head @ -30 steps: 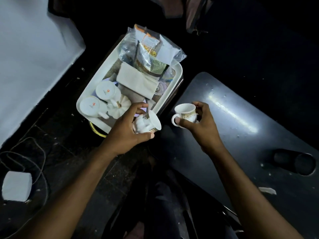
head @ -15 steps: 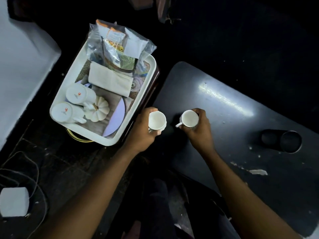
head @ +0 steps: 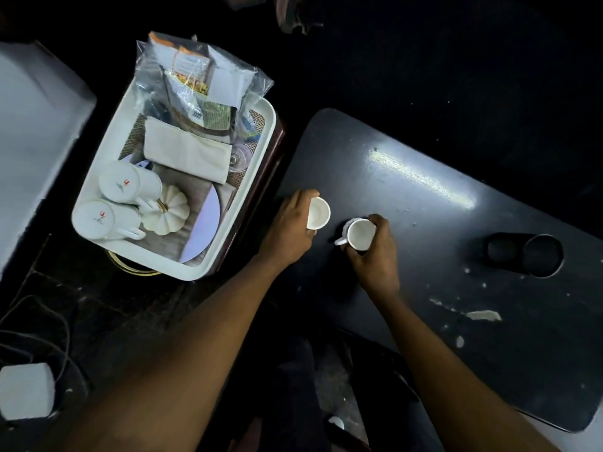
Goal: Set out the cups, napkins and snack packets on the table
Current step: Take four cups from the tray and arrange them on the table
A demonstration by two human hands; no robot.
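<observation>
**Two cups at the table's near end**

Left hand [head: 287, 228] gripped a small white ceramic cup [head: 318, 213]; right hand [head: 375, 252] clasped a white handled cup [head: 359, 234], both over the dark oval table [head: 440, 223]. Folded cream napkins [head: 189, 154] and clear snack packets [head: 195, 76] lay in the white plastic tray [head: 107, 141] beside it.

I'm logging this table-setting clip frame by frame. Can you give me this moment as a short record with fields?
left hand: holds small white cup at the dark table near edge
right hand: holds white handled cup over the table
white tray: left of the table, off it
still in tray: two white mugs on their sides, folded napkin, bag of snack packets, white pumpkin-shaped piece
also on table: dark cup
</observation>
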